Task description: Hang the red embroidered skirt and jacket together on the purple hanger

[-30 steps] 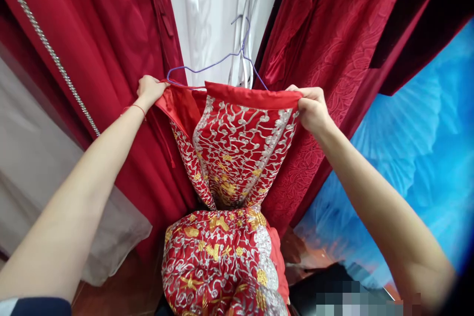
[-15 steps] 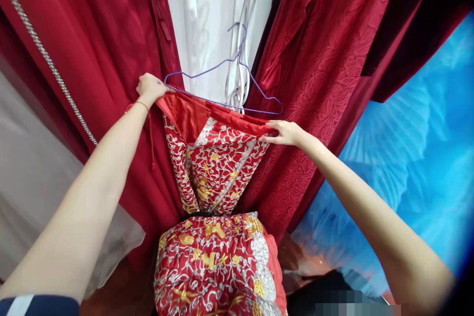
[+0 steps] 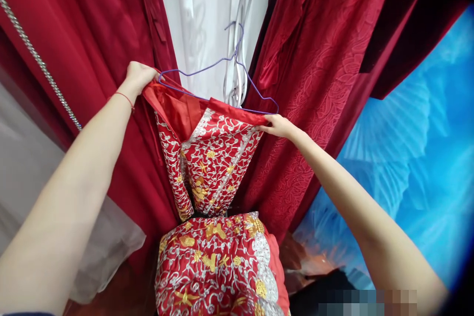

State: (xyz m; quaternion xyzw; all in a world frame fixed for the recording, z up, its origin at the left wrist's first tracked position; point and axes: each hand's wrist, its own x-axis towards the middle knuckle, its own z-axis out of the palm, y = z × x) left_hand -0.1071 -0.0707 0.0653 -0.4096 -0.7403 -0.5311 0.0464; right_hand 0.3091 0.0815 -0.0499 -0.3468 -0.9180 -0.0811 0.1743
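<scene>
A red skirt (image 3: 218, 158), embroidered in silver and gold with a plain red waistband and lining, is stretched between my hands. My left hand (image 3: 140, 76) is closed on the waistband's left end, beside the left corner of a purple wire hanger (image 3: 207, 65). At the other end, my right hand (image 3: 279, 126) pinches the waistband just under the hanger's right corner. The hanger's bottom bar runs along the waistband, and its hook points up. Below lies more matching embroidered cloth (image 3: 211, 256); whether it belongs to the same garment I cannot tell.
Dark red garments (image 3: 99, 34) hang at left, with a patterned red one (image 3: 329, 74) at right. White cloth (image 3: 200, 5) and white hangers (image 3: 237, 79) are behind. Sheer white fabric (image 3: 114, 242) hangs lower left. A blue printed backdrop (image 3: 392, 158) covers the right side.
My left hand has moved left and slightly up, pulling the waistband wider and opening the skirt's left side. My right hand, the hanger and the skirt have shifted slightly left and up.
</scene>
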